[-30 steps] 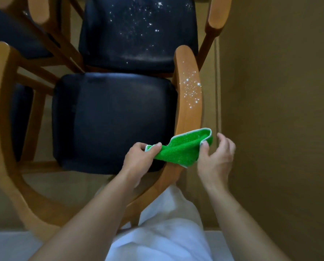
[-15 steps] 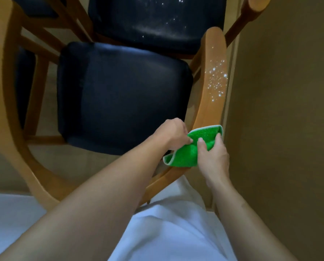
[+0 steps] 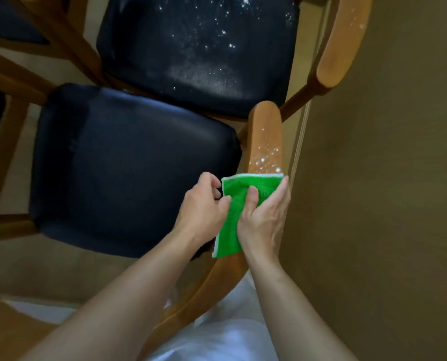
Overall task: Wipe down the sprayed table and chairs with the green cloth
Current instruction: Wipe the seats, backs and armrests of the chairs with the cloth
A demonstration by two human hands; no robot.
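Both hands grip the green cloth (image 3: 234, 217) draped over the droplet-speckled wooden armrest (image 3: 265, 142) at centre frame: right hand (image 3: 265, 217) clasping, left hand (image 3: 204, 207) pinching.

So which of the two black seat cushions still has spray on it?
The farther seat cushion, at the top of the view, is speckled with white droplets. The nearer seat cushion, beside the left hand and the green cloth, looks smooth and droplet-free.

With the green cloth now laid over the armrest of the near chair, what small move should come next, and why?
Probably slide the green cloth forward along the armrest with the right hand. White spray droplets sit on the wood just beyond the cloth's front edge, still unwiped. The left hand pinches the cloth's inner edge and can steady it.
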